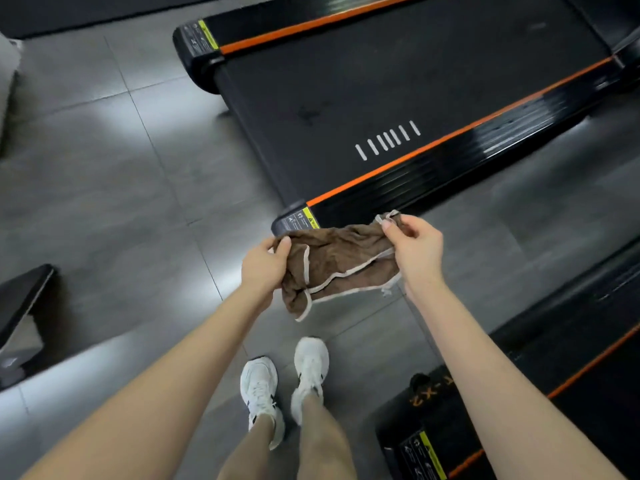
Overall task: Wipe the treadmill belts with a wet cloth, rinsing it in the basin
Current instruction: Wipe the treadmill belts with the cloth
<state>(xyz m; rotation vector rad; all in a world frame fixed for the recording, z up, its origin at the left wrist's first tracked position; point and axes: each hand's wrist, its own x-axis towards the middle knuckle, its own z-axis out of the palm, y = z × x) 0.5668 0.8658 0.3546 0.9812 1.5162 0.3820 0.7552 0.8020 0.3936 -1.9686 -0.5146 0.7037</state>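
- The brown cloth (339,268) hangs in the air above the floor, stretched between both hands. The left hand (266,268) grips one bunched end, and the right hand (415,251) pinches a trimmed corner between thumb and fingers.
- That pinch looks slight. A tug to spread the cloth could pull the corner free and drop it, and it would then carry floor grit onto the belt.
- The cloth is crumpled and doubled over. Wiped like this, it would likely cover only a narrow strip and leave streaks.
- How wet it is cannot be told. Drips on the glossy tiled floor (138,188) near the white shoes (259,393) could make it slippery.
- The basin is out of view, so rinsing means carrying the cloth away.
- The treadmill belt (381,81) lies ahead, dark with faint smudges, between orange-edged side rails. Its near rear corner sits just beyond the cloth.
- A second treadmill (554,393) stands at the person's right, and a dark object (20,306) at the left.
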